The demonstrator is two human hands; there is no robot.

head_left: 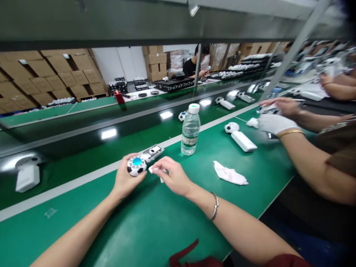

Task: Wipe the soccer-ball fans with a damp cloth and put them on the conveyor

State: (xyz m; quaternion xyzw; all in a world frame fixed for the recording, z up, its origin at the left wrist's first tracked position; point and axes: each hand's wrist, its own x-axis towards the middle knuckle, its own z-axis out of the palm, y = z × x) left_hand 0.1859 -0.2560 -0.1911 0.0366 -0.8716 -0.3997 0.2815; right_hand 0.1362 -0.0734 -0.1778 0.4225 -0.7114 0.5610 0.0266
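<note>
My left hand (124,178) is wrapped round the ball-shaped head of a soccer-ball-patterned device (136,170), which has a blue round face on top. A greyish body (153,152) extends from the head toward the upper right, with small parts showing on it. Beside that body, my right hand (175,178) pinches a small white wipe (152,170), part of it hidden by the fingers. Whether the wipe touches the device, I cannot tell. A capped clear water bottle (190,135) stands upright just beyond my right hand.
A crumpled white cloth (230,175) and another ball-headed white device (243,141) lie to the right. Nearby works a co-worker's white-gloved hand (275,123). Behind the pale strip, the dark green conveyor (139,129) carries several devices. A slanted post (294,52) rises at right.
</note>
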